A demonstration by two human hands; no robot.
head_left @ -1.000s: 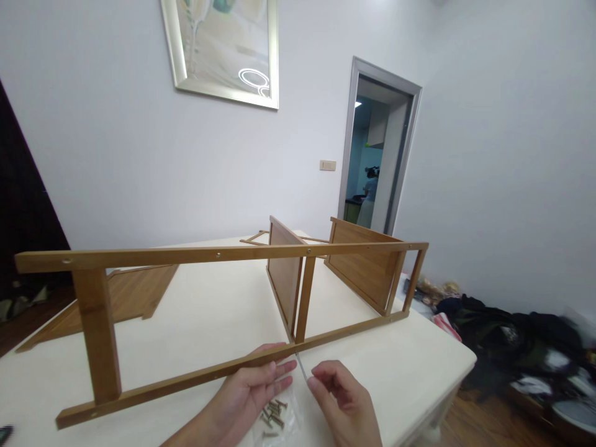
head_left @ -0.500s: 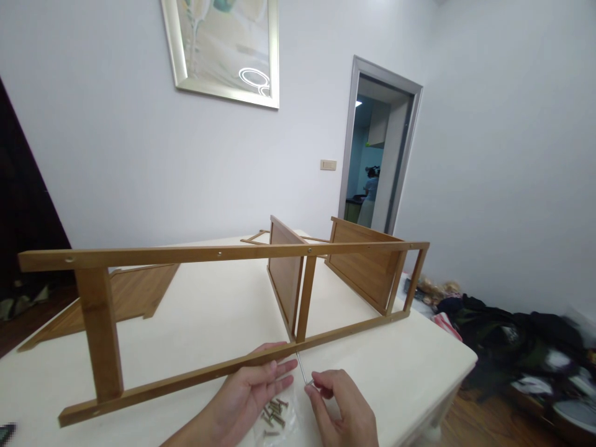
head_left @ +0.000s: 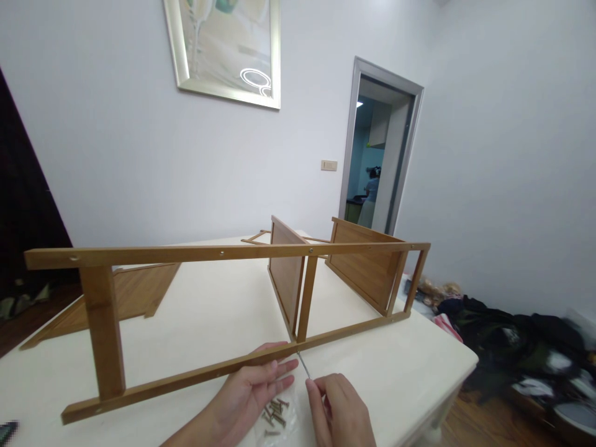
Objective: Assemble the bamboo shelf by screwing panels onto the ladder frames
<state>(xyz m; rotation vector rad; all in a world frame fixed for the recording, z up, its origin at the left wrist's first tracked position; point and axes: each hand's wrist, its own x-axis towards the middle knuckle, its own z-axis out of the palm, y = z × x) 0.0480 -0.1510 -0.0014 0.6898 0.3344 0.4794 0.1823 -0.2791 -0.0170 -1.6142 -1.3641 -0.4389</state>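
Observation:
A wooden ladder-like side frame stands on its long edge across the table, with two wooden shelf panels joined behind it. My left hand holds the lower rail near the middle crosspiece, some fingers behind it and others stretched out in front. My right hand is closed in a pinch around a thin metal hex key. The key's far tip meets the lower rail at the middle joint. Below my left hand, several brass-coloured bolts lie on a clear plastic bag.
The white table bears another wooden panel lying at the left. A dark pile of clothes and bags sits on the floor to the right. Behind are a framed picture and a doorway, with a person beyond.
My right hand has turned the hex key: its short arm showed at my fingertips before, and the fingers now cover that end. My left hand stays on the rail.

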